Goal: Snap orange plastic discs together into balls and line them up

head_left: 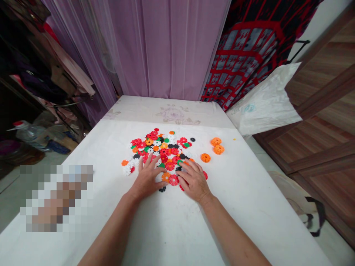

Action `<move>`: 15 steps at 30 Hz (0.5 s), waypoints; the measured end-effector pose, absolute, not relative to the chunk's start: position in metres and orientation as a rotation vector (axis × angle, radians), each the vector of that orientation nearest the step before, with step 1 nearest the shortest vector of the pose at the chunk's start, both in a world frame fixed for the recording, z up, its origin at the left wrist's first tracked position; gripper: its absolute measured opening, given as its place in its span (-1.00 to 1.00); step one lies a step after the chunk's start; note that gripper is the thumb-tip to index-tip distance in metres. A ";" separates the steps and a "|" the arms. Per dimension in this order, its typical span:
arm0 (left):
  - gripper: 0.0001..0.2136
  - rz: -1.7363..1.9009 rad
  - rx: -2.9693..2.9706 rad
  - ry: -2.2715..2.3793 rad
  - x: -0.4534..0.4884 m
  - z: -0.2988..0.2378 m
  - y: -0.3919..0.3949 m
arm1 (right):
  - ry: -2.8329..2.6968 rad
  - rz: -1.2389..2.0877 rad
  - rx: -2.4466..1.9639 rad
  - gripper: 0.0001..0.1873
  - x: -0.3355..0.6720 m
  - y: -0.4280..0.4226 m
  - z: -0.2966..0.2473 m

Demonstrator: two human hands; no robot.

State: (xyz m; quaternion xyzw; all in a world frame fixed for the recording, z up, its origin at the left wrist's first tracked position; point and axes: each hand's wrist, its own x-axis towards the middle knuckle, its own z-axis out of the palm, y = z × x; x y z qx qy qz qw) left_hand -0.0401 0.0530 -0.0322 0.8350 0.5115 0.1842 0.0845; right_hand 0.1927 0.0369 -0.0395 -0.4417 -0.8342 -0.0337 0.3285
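A loose pile of flower-shaped plastic discs [163, 151] in red, white, black, green and orange lies on the white tabletop [166, 229]. My left hand [148, 177] rests on the near left side of the pile, fingers spread over the discs. Opposite it, my right hand [194, 180] covers the near right side with its fingers stretched over several pieces. Between the two hands lie an orange disc [165, 177] and a red disc [173, 180]. No disc is visibly gripped. Some pieces are hidden under the fingers.
Right of the pile sit stacked orange discs [216, 145] and a separate orange disc [205, 157]. A white plastic bag [263, 105] hangs by the table's right edge. Purple curtains [166, 48] stand behind. A blurred-out patch [58, 199] covers the table's left side.
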 end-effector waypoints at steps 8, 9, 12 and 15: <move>-0.72 0.454 2.401 1.564 -0.033 -0.034 0.056 | -2.280 -0.028 -1.120 -0.77 0.186 0.033 -0.038; -0.73 0.456 2.385 1.566 -0.032 -0.034 0.056 | -2.267 -0.021 -1.131 -0.78 0.186 0.033 -0.039; -0.78 0.519 2.351 1.584 -0.033 -0.035 0.056 | -2.237 -0.012 -1.138 -0.78 0.187 0.034 -0.042; -0.91 0.593 2.330 1.587 -0.034 -0.036 0.057 | -2.207 -0.019 -1.178 -0.81 0.186 0.035 -0.042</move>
